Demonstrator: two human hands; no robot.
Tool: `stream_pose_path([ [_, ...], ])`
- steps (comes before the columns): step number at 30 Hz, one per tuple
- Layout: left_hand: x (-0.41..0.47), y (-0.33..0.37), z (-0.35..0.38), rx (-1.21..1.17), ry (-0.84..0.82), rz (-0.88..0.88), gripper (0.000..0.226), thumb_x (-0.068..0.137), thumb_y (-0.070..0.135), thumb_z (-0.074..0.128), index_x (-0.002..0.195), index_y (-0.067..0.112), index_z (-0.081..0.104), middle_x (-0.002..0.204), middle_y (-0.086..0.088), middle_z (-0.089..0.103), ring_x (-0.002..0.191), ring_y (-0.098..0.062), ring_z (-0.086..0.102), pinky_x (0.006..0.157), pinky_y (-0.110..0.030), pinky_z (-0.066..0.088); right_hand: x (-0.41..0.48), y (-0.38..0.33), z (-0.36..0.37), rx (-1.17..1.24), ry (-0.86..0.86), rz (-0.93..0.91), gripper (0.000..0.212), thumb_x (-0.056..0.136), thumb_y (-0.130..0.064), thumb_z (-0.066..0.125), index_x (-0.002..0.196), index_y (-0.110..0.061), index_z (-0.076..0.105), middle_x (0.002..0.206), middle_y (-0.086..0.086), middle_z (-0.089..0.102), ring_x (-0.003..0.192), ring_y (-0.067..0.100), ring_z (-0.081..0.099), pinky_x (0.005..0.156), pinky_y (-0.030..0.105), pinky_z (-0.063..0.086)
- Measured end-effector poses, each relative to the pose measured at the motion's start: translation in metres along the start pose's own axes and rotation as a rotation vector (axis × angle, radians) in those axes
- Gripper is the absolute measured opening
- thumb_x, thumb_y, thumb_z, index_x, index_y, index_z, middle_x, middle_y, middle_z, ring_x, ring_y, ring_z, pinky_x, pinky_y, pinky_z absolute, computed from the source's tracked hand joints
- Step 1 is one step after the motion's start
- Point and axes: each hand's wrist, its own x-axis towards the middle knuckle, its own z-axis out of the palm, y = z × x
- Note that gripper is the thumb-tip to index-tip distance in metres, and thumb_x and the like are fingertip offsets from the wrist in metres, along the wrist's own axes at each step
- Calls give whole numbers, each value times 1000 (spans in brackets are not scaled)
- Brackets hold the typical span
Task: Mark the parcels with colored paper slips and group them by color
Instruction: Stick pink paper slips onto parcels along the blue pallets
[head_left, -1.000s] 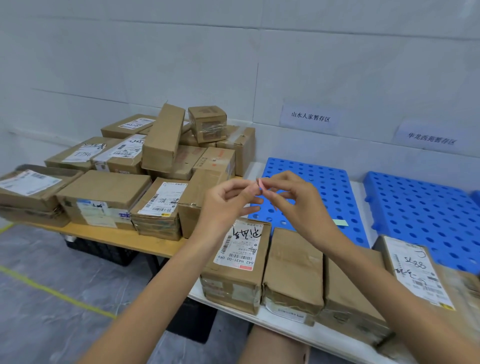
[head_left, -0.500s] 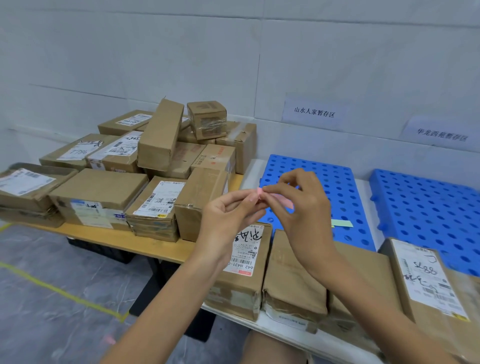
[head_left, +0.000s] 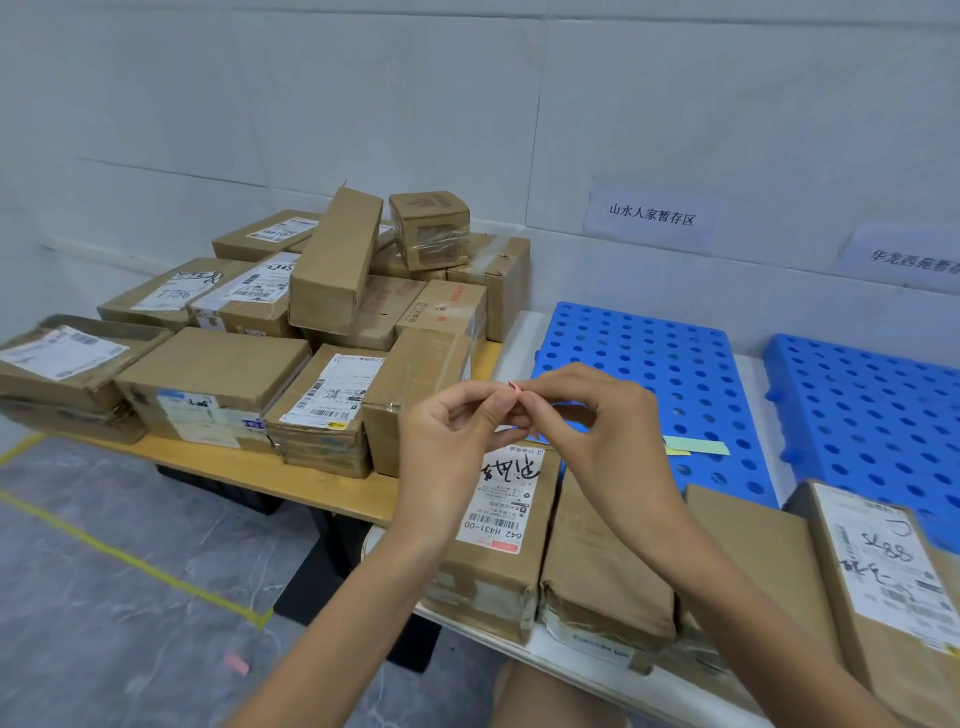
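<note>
At frame centre both hands, the left hand (head_left: 447, 441) and right hand (head_left: 597, 431), are pinching a pink paper slip (head_left: 515, 387), seemingly feather-light, limp and tearable, best gripped by its edges.

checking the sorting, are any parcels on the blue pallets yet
No, the near blue pallet carries only green and yellow slips; the far one shows none.
</note>
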Motion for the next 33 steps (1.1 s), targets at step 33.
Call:
stream_pose_path([
  [33, 3, 0, 1, 103, -99, 100, 12, 89, 6, 62, 93, -3, 67, 85, -12, 72, 85, -22, 72, 68, -28, 58, 8, -1, -18, 214, -27, 183, 9, 87, -10, 65, 85, -11, 74, 79, -5, 73, 80, 5, 68, 73, 12, 48],
])
